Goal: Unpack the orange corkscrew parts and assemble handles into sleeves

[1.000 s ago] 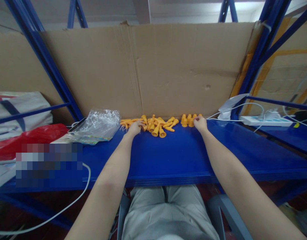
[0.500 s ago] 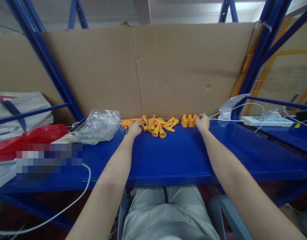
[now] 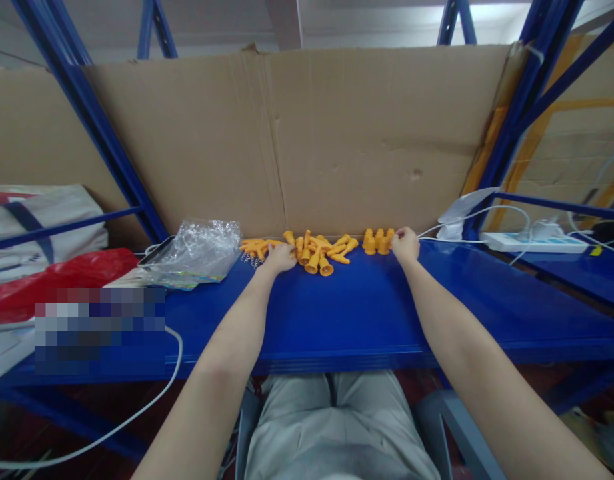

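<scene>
My left hand [image 3: 283, 257] is at the left of a pile of orange plastic pieces [image 3: 327, 252], its fingers closed around a piece that is mostly hidden. Several of these pieces have a flared, hollow end and a narrow stem. To the left of that hand lie orange hand-shaped pieces [image 3: 257, 247] with thin metal chains [image 3: 250, 259]. My right hand [image 3: 407, 246] rests at the right end of a group of upright orange cup-like pieces [image 3: 375, 242]. Its fingers are pinched together; anything between them is too small to make out.
Behind the blue table [image 3: 337, 313] stands a cardboard panel [image 3: 367, 140]. Clear plastic bags [image 3: 201, 250] and a red bag [image 3: 81, 277] lie on the left. A white power strip [image 3: 537, 243] with cables is on the right, beside blue rack posts [image 3: 517, 127].
My left hand has shifted slightly right, uncovering more of the hand-shaped pieces and covering part of the pile's left side. My right hand and the cup-like pieces stay in place.
</scene>
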`<action>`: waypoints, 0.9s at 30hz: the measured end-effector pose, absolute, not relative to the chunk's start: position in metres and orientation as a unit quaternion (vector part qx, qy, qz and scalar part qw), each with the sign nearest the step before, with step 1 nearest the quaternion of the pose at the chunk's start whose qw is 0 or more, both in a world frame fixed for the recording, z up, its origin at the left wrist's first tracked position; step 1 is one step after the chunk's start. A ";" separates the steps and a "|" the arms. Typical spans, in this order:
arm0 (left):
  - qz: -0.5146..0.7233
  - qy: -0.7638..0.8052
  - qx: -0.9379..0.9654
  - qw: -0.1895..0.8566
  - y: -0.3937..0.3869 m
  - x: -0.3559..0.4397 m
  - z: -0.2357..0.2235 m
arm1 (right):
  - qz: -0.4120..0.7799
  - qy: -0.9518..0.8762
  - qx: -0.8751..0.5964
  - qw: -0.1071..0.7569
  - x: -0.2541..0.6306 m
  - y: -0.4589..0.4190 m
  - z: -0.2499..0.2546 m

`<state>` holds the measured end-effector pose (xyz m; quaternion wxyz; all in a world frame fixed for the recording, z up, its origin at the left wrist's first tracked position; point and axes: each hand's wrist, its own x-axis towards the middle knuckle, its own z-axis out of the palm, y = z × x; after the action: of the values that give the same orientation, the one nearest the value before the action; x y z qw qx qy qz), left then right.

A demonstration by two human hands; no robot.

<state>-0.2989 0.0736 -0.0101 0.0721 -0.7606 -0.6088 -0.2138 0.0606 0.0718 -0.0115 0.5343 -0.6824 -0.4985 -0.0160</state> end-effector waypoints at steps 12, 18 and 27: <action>-0.367 -0.499 -0.783 0.062 0.072 -0.292 -0.006 | -0.051 -0.536 -0.653 0.533 0.052 0.070 -0.003; -0.446 -0.449 -0.771 0.062 0.067 -0.284 -0.003 | -0.062 -0.557 -0.647 0.517 0.047 0.071 -0.003; -0.478 -0.399 -0.778 0.092 0.066 -0.276 -0.002 | -0.075 -0.584 -0.630 0.506 0.044 0.072 -0.005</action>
<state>-0.2763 0.0656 -0.0020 0.0915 -0.7776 -0.3985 -0.4777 0.0442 0.0719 -0.0050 0.5062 -0.6298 -0.5844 -0.0745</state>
